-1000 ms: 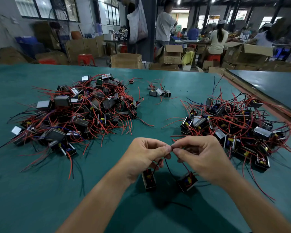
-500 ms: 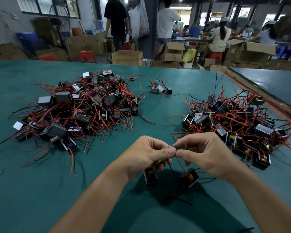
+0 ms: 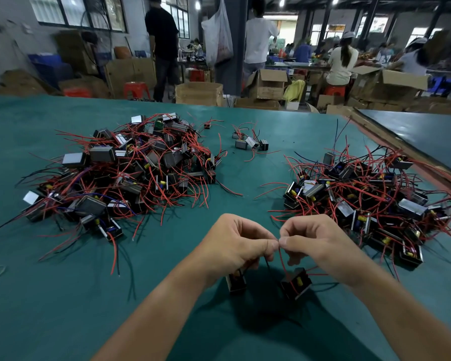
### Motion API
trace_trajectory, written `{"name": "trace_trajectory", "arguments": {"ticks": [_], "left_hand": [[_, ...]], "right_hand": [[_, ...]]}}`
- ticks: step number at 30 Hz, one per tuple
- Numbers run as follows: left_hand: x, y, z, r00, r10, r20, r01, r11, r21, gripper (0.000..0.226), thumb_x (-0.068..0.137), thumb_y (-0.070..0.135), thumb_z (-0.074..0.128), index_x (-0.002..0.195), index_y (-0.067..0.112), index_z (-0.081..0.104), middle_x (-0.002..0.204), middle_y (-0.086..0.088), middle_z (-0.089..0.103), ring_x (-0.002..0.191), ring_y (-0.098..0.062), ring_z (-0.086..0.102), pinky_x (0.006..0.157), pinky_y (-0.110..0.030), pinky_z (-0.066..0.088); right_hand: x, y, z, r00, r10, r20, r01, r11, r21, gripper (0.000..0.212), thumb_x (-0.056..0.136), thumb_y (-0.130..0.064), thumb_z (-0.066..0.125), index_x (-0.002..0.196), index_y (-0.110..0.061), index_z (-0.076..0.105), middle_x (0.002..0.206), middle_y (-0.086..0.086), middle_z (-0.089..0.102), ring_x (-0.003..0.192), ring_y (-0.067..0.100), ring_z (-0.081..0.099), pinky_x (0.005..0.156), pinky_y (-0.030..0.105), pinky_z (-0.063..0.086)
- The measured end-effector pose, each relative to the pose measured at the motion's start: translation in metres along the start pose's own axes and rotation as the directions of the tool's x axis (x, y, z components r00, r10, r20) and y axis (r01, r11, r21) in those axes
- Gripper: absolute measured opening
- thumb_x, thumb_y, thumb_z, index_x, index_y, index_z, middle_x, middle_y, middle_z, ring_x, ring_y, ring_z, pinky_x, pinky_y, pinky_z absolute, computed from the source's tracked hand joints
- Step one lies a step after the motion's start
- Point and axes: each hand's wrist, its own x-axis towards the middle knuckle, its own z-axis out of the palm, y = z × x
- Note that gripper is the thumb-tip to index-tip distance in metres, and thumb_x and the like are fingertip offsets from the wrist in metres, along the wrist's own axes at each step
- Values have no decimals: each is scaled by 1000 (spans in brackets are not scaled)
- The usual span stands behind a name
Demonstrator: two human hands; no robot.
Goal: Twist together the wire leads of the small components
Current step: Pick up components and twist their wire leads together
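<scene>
Red-wired left pile (image 3: 130,173), right pile (image 3: 370,194) flank pinched leads (image 3: 281,257).

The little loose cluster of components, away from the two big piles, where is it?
In the head view, the cluster lies on the green table at far centre, in the gap between the left pile and the right pile.
</scene>
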Motion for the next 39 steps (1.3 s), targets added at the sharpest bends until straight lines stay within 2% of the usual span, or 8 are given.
{"name": "trace_trajectory", "arguments": {"ticks": [4, 8, 13, 16, 19, 23, 35, 39], "left_hand": [[1, -2, 7, 992, 123, -35, -119, 987, 104, 26, 82, 1, 73, 65, 21, 73, 58, 5, 65, 53, -8, 48, 52, -22, 39], [3, -8, 8, 981, 180, -70, -168, 974, 150, 21, 80, 1, 74, 64, 14, 72, 61, 2, 64, 56, -10, 49, 55, -26, 40], [2, -11, 12, 942, 314, -122, -269, 919, 287, 11, 80, 10, 72, 70, 15, 73, 53, 12, 57, 47, -3, 41, 46, -17, 33], [3, -8, 14, 962, 237, -137, -217, 965, 146, 22, 82, 4, 69, 65, 17, 70, 52, 8, 54, 45, -5, 39, 44, -17, 32], [4, -5, 9, 992, 101, -80, -104, 994, -33, 31, 85, -3, 65, 61, 17, 68, 50, 0, 51, 40, -9, 40, 41, -15, 36], [2, 0, 4, 1000, 3, 31, 2, 988, -155, 11, 75, 10, 70, 66, 14, 69, 54, -3, 50, 45, -10, 44, 43, -17, 40], [2, -4, 0, 988, -78, 136, 90, 992, -86, 8, 68, 11, 61, 68, 3, 61, 57, -7, 42, 41, -11, 37, 39, -17, 32], [1, -4, 0, 992, -78, 102, 88, 991, -96, 6, 68, 12, 65, 63, 13, 69, 55, -6, 42, 39, -8, 36, 39, -15, 29]], "right_hand": [[0, -2, 4, 990, 135, -36, -132, 989, 58, 13, 66, -14, 64, 57, -6, 61, 49, 4, 50, 43, 10, 44, 45, 21, 43], [1, 2, 3, 984, 161, -75, -159, 987, 31, 25, 82, 3, 64, 58, -4, 62, 49, 3, 52, 42, 9, 44, 44, 21, 42], [1, 3, 3, 984, 148, -102, -145, 989, 36, 25, 86, 4, 59, 61, 3, 60, 50, 5, 49, 43, 11, 42, 44, 19, 41], [-3, -2, 4, 995, 6, -102, -5, 1000, 10, 29, 85, -2, 67, 57, -8, 62, 52, 3, 52, 47, 11, 46, 48, 20, 43], [-6, -6, 2, 992, -105, -64, 106, 994, 11, 15, 74, -13, 64, 61, -7, 65, 56, 4, 56, 52, 14, 50, 50, 21, 45], [-9, -7, -3, 989, -148, -15, 149, 988, 39, 9, 74, -11, 64, 70, -5, 70, 61, 6, 62, 54, 10, 53, 51, 21, 47], [-5, 3, -4, 993, -93, 72, 90, 995, 44, 12, 72, -22, 78, 79, -13, 74, 74, 6, 73, 64, 11, 62, 52, 23, 52], [-4, 3, -4, 996, -87, 34, 87, 996, -12, 22, 72, -26, 76, 72, -5, 69, 67, 15, 66, 60, 14, 55, 52, 24, 51]]}}
